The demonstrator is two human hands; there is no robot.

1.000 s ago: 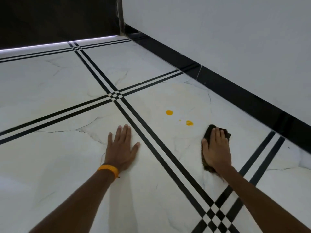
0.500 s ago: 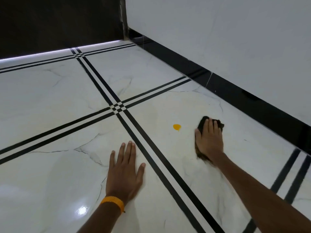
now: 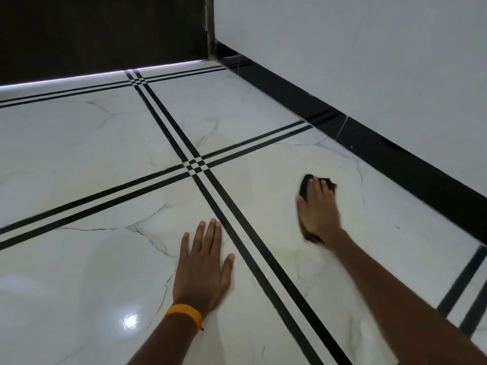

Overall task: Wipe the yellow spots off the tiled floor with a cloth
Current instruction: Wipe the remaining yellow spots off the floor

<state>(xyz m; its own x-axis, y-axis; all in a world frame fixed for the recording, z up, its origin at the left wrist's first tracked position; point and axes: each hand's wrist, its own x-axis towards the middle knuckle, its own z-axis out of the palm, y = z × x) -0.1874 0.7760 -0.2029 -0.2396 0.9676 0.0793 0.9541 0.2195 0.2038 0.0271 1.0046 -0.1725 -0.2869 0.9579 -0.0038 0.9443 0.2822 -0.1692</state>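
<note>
My right hand presses flat on a dark cloth on the white marble floor tile; the cloth shows beyond my fingertips and at my wrist. No yellow spot shows on the tile; only a faint yellowish smear lies just in front of the cloth. My left hand rests flat on the floor with fingers spread, left of the double black stripe, holding nothing. An orange band is on that wrist.
Double black stripes cross the floor in a grid. A black skirting board runs along the white wall at right. A dark wall with a light strip at its base closes the far side.
My right hand slid the cloth forward and left over both yellow spots, which no longer show. The view moved forward; my left hand stays planted.
</note>
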